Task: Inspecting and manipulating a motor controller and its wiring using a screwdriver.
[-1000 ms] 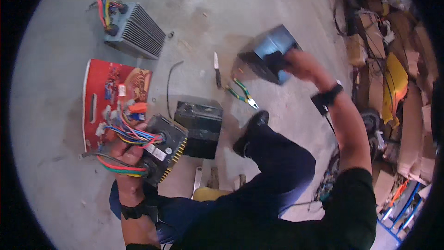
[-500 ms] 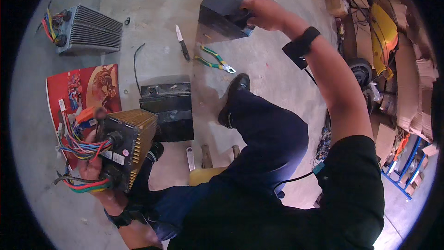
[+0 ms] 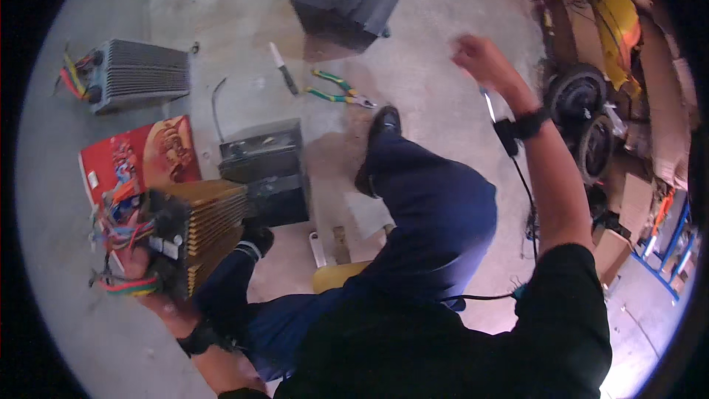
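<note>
My left hand (image 3: 133, 262) holds a gold-finned motor controller (image 3: 214, 229) at its wired end. Bundled coloured wires (image 3: 129, 284) hang around my fingers and partly hide them. Out to the right, away from the dark box (image 3: 332, 0), my right hand (image 3: 484, 63) is closed on what looks like a screwdriver (image 3: 490, 107). Its thin bright shaft points down toward my wrist; most of the handle is hidden and blurred. On the floor between my hands lie green-and-yellow pliers (image 3: 340, 89) and a knife (image 3: 283, 69) with a dark handle.
A grey finned controller (image 3: 144, 74) lies at the far left, above a red printed sheet or box (image 3: 136, 151). A black case (image 3: 273, 188) stands by my left foot. Wheels (image 3: 576, 96), cardboard (image 3: 653, 103) and a yellow panel (image 3: 613, 18) crowd the right side.
My right hand has come out of the dark box and swung right and nearer, with the screwdriver in it. My left hand still holds the controller, now slightly lower.
</note>
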A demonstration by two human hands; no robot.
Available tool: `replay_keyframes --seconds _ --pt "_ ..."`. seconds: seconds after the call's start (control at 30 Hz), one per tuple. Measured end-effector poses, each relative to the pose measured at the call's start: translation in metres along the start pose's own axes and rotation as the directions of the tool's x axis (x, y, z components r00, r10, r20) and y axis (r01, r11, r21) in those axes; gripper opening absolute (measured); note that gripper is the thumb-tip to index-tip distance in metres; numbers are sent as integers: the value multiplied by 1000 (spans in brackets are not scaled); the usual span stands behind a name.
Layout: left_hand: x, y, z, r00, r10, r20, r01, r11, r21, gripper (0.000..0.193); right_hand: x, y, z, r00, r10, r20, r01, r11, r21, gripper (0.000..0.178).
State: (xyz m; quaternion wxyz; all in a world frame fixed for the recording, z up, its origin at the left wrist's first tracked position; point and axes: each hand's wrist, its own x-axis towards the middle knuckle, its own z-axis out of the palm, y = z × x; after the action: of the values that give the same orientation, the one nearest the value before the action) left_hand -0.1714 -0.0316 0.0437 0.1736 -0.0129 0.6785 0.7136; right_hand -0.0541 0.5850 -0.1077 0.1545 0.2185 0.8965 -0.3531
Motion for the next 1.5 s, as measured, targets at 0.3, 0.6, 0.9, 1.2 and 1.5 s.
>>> replay_keyframes --seconds 0.3,0.6,0.9,1.2,1.5 --pt "-3 4 15 995 -3 -102 0 1000 -28 49 -121 32 27 945 262 196 -259 965 -42 33" --pt "-10 -1 23 988 -11 -156 12 1000 2 40 -92 -112 -41 984 -80 -159 61 991 -118 33" --pt "-9 0 27 990 48 -134 -23 983 182 33 -66 -269 22 919 -370 -134 389 807 444 30" --pt "-14 6 20 992 -74 -103 74 997 -2 45 -49 -305 84 760 -567 318 631 762 -149 29" --pt "-15 2 23 992 50 -119 -50 999 5 38 -65 -322 99 693 -535 483 669 727 -155 31"
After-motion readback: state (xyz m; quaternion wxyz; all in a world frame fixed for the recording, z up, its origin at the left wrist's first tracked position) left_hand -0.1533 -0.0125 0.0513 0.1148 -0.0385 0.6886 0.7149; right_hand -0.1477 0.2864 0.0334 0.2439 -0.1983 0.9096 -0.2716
